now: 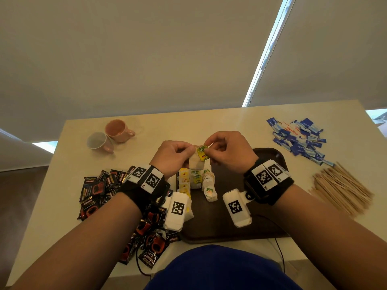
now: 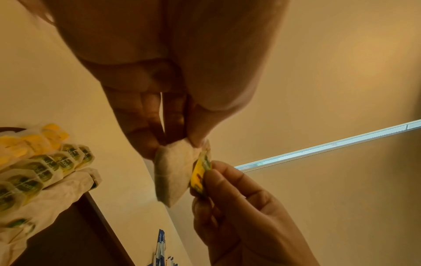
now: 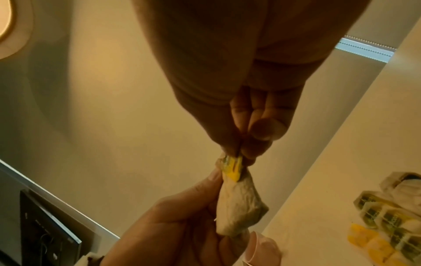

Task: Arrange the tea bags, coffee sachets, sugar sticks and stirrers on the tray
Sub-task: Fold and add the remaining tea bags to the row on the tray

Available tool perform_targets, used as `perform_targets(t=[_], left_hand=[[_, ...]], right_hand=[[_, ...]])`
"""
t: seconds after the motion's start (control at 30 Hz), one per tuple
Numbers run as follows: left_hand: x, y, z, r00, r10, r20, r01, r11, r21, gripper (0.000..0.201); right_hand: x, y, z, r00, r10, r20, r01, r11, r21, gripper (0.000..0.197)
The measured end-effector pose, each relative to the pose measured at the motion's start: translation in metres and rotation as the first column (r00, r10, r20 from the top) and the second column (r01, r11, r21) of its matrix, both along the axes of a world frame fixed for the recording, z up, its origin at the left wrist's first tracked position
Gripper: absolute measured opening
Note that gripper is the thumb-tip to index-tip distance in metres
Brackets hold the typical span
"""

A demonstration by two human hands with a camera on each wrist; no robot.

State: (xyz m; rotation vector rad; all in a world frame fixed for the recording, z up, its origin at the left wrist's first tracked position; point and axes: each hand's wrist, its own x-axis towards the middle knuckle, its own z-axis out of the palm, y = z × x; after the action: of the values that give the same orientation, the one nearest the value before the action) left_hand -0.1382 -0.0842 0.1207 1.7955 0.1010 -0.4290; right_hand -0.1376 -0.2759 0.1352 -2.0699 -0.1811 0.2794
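Observation:
Both hands hold one tea bag (image 1: pixel 196 162) above the far end of the dark brown tray (image 1: pixel 270 158). My left hand (image 1: pixel 178 151) pinches the pale paper pouch (image 2: pixel 173 171) by its top corner. My right hand (image 1: pixel 222 150) pinches the green and yellow tag (image 1: pixel 202 152) of that bag (image 3: pixel 237 203). Rows of tea bags (image 1: pixel 195 181) with yellow and green tags lie on the tray below the hands. Black coffee sachets (image 1: pixel 96 189) are heaped left of the tray, blue sugar sticks (image 1: pixel 297 139) lie at the far right, and wooden stirrers (image 1: pixel 341 189) lie right of the tray.
Two cups, one grey-white (image 1: pixel 98 141) and one pink (image 1: pixel 118 129), lie on their sides at the table's far left. A black cable (image 1: pixel 280 250) runs off the front edge near the tray. A window blind hangs behind the table.

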Motion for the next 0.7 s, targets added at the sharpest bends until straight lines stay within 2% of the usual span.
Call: perform_targets(t=[0.13,0.4,0.7], left_hand=[[0.0017,0.0023,-0.0034,1.0,-0.023,-0.001,0.023,0.999,0.037,0.019],[0.0017,0.0027,-0.0042,1.0,-0.027,0.005,0.027,0.998,0.051,0.023],[-0.0014,-0.0016,-0.0004,0.999,-0.032,0.006,0.032,0.999,-0.027,0.016]], right_hand=[[0.0026,-0.0004,0.0011,0.999,0.03,0.023,-0.028,0.996,-0.085,0.01],[0.0048,-0.0001,0.0006,0.998,0.052,0.028,-0.049,0.99,-0.129,0.009],[0.0031,0.0027,-0.0075,0.999,-0.053,-0.005,0.053,0.999,-0.006,0.011]])
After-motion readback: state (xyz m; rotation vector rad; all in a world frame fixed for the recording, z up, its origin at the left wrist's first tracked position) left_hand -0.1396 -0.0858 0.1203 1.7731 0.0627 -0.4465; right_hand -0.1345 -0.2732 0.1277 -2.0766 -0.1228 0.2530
